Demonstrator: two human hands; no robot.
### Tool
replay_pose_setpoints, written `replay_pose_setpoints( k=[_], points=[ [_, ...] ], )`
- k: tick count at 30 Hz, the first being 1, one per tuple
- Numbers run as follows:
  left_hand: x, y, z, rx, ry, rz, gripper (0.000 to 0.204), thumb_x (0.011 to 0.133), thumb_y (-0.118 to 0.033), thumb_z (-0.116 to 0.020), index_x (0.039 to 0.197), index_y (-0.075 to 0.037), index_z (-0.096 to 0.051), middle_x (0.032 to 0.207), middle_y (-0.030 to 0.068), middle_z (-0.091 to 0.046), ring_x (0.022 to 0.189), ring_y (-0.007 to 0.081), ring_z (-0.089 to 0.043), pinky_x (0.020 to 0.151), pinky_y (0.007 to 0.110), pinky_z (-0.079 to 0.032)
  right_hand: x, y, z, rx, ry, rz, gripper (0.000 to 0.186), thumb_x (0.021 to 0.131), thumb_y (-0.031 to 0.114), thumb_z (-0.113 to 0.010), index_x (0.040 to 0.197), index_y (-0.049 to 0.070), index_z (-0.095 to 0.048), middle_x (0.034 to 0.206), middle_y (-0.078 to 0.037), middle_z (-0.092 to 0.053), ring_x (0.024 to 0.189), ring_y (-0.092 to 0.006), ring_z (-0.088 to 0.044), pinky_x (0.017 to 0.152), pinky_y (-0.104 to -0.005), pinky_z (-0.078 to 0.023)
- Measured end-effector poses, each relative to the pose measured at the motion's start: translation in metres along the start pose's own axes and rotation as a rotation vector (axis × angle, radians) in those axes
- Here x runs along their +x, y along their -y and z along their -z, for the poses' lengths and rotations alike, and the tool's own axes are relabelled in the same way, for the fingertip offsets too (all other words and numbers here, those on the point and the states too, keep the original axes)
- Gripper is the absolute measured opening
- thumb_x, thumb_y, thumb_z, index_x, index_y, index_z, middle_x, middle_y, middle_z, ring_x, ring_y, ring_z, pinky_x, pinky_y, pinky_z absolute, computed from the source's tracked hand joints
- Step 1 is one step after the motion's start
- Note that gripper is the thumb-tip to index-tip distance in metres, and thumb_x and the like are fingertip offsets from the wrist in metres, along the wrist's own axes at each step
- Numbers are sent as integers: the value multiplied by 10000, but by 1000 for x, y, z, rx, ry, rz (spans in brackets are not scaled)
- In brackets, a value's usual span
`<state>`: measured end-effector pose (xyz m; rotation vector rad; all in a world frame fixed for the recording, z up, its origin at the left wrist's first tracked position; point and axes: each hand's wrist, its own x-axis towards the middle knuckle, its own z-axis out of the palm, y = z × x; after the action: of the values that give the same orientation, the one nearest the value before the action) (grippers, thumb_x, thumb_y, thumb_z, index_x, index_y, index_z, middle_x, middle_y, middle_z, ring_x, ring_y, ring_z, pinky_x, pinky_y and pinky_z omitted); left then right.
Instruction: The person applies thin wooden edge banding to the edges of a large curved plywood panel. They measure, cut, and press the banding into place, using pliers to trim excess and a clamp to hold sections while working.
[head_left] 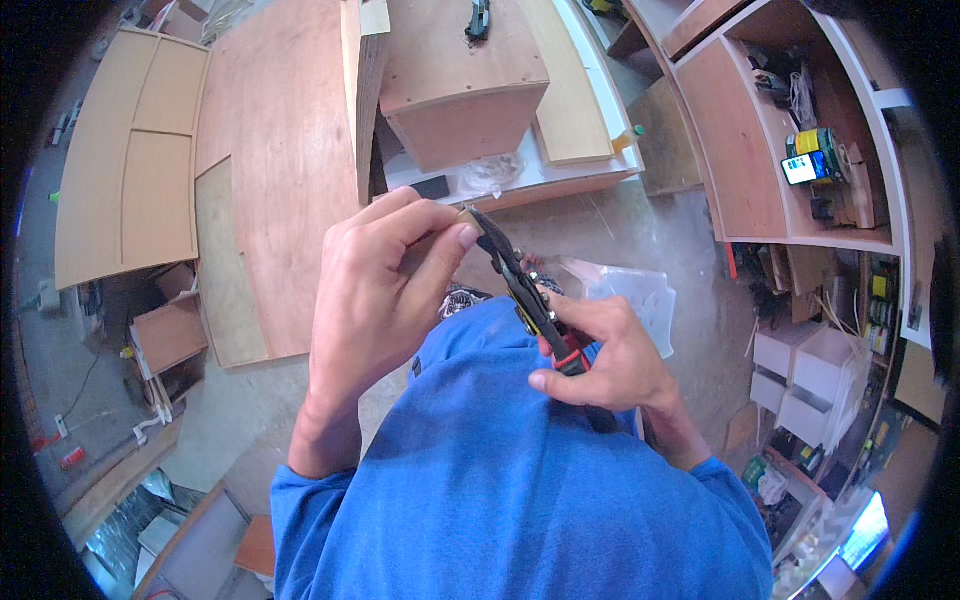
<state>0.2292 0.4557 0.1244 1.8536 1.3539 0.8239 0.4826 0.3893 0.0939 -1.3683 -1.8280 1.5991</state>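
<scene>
- Left hand [375,275], bare: raised in front of the body, thumb and forefinger closed in a pinch at the far tip of the tool; seemingly gripping a small pale tan piece [466,215], mostly hidden, too small for its kind to be told.
- Right hand [620,350], bare: fingers and thumb wrapped around the handle end of the tool.
- Black plier-like hand tool with red and yellow handle parts [515,277]: between the two hands, slanting from the left fingertips down to the right palm; jaw opening impossible to tell.
- Blue long-sleeved garment [560,480]: below the tool and the hands, on both arms.
- Reddish-brown plywood box [465,120]: ahead of the hands, on a white-topped bench.
- Black hand tool [478,20]: lying on top of the box.
- Crumpled clear plastic bag [492,175]: on the bench, just beside the box's near face.
- Bottle with green cap [629,139]: at the bench's right edge.
- Large reddish plywood sheet [285,130]: left of the box.
- Pale framed wooden panel [125,175]: farther left.
- Translucent white sheet [645,300]: on the concrete floor, beyond the right hand.
- Phone with lit screen [803,168]: inside a white-edged wooden cabinet [737,135], at right.
- White drawer units [805,385]: below the cabinet.
</scene>
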Motion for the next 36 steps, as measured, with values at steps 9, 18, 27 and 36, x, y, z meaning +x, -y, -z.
replay_pose_setpoints(
  k=[9, 18, 27, 36],
  points=[
    [9, 13, 0, -217, 48, 140, 187, 994, -125, -765, 968, 60, -749, 768, 71, -628, 669, 93, -578, 588, 301, -432, 5, -7, -2, 99, -89, 45, 865, 755, 317, -890, 1485, -43, -598, 927, -188, -748, 758, -196, -682, 763, -337, -567],
    [6, 32, -5, -519, 12, 204, 185, 1015, -45, -718, 1192, 8, -724, 831, 2, -673, 752, 70, -607, 684, 259, -531, 15, -24, -3, 161, -100, -1, 916, 762, 348, -886, 1517, -48, -551, 855, -116, -695, 757, -190, -634, 720, -335, -525],
    [-57, 96, 14, -517, -202, 462, 204, 1012, -4, -694, 1211, 11, -650, 889, 76, -724, 829, 153, -754, 719, 286, -588, 62, -50, -13, 189, -125, -154, 905, 787, 402, -878, 1519, -10, -542, 1055, -140, -709, 932, -225, -650, 886, -359, -517],
    [-144, 141, 75, -684, -645, 519, 182, 1018, 16, -693, 1163, -4, -585, 845, 58, -669, 794, 187, -757, 703, 297, -600, 166, -48, -46, 228, 210, -184, 575, 829, 284, -833, 1298, 52, -595, 1006, -8, -596, 923, -112, -573, 836, -291, -478]
  ],
)
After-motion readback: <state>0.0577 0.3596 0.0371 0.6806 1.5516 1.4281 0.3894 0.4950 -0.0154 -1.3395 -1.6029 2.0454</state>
